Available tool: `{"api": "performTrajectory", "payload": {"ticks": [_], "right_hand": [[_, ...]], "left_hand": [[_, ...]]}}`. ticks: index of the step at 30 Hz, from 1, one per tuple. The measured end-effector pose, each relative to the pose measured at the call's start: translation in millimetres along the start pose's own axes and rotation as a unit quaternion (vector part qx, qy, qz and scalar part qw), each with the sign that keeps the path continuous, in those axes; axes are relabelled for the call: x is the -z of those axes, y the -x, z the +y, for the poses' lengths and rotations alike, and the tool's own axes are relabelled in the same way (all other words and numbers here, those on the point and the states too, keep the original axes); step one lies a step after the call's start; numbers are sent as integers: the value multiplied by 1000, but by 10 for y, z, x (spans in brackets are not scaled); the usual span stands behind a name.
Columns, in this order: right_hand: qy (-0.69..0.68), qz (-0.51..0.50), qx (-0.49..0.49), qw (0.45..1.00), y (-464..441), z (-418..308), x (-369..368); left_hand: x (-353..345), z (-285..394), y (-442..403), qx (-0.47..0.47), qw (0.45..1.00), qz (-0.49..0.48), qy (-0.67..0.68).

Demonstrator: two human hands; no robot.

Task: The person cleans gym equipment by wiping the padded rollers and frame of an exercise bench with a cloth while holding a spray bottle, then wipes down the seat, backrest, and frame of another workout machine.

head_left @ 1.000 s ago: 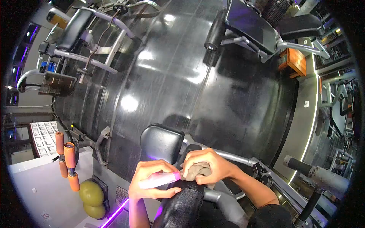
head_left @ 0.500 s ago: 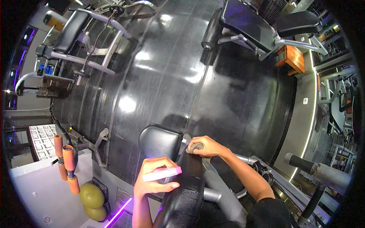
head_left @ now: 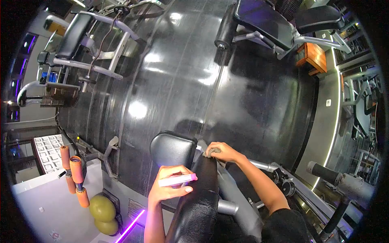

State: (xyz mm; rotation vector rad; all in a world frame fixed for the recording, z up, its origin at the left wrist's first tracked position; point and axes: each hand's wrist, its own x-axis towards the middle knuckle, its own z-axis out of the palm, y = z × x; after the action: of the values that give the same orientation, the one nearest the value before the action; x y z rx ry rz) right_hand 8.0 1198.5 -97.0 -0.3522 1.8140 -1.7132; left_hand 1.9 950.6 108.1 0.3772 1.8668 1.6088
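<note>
My left hand (head_left: 168, 187) is closed around a slim white bottle with a pink cap (head_left: 175, 180), held tilted just over the left side of a long black padded bench (head_left: 196, 202). At the far end of that pad, my right hand (head_left: 226, 152) presses a crumpled grey cloth (head_left: 212, 152) against the top edge. Part of the cloth is hidden beneath my fingers. Just beyond my left hand sits a rounded black seat pad (head_left: 173, 149), apart from both hands. Grey metal frame tubing (head_left: 227, 207) runs below the bench to the right.
Dark rubber flooring (head_left: 178, 93) stretches ahead. Weight machines stand at the upper left (head_left: 75, 36) and upper right (head_left: 263, 24), near a wooden stool (head_left: 312, 57). Orange foam rollers (head_left: 75, 169) and green balls (head_left: 102, 208) are at left. A padded machine arm (head_left: 324, 172) juts in at right.
My right hand and the cloth have shifted slightly right and away along the pad's far end. The bottle in my left hand has moved a little right and up.
</note>
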Motion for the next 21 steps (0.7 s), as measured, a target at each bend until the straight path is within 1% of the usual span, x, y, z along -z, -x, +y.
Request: {"api": "performTrajectory", "payload": {"ticks": [1, 2, 4, 5, 7, 8, 10, 11, 13, 15, 17, 18, 19, 20, 21], "right_hand": [[4, 8, -31, 999, -46, 162, -18], [3, 9, -31, 999, -108, 289, -46], [51, 41, -115, 991, -237, 360, -87], [50, 40, -115, 991, -264, 399, -101], [108, 15, -117, 987, -302, 219, -84], [107, 14, -117, 987, -285, 106, -72], [18, -40, -57, 997, -196, -237, -41], [17, -40, -58, 997, -134, -375, -24], [-32, -46, 42, 998, -12, -542, 0], [-19, -26, 45, 998, 73, -448, -3], [55, 36, 39, 997, 67, -149, -17], [15, 47, -14, 999, 67, 38, -27], [15, 49, -14, 999, 24, 278, -65], [-16, 66, -68, 995, -36, 529, -101], [-48, 81, -124, 988, -75, 547, -108]], "left_hand": [[3, -14, 1, -4, 1000, 1, 7], [10, -7, -1, -3, 1000, -1, 6], [19, 10, -5, 12, 1000, -7, -4], [11, 11, -2, 13, 1000, -7, -5], [-7, 12, -8, -8, 1000, 2, 0], [-10, 15, -13, -7, 1000, 2, 0], [-14, 24, -19, -17, 1000, 6, 0], [-14, 27, -21, -15, 1000, 5, 1], [-10, 32, -15, -10, 1000, 6, 4], [8, 39, -19, -7, 1000, 0, -4], [12, 40, -21, -7, 1000, -6, -13], [9, 30, -16, -7, 1000, 0, -6], [8, 22, -16, -8, 1000, 5, 1], [5, 20, -25, -10, 1000, 3, 0], [-2, 18, -28, -12, 1000, 6, 4]]}}
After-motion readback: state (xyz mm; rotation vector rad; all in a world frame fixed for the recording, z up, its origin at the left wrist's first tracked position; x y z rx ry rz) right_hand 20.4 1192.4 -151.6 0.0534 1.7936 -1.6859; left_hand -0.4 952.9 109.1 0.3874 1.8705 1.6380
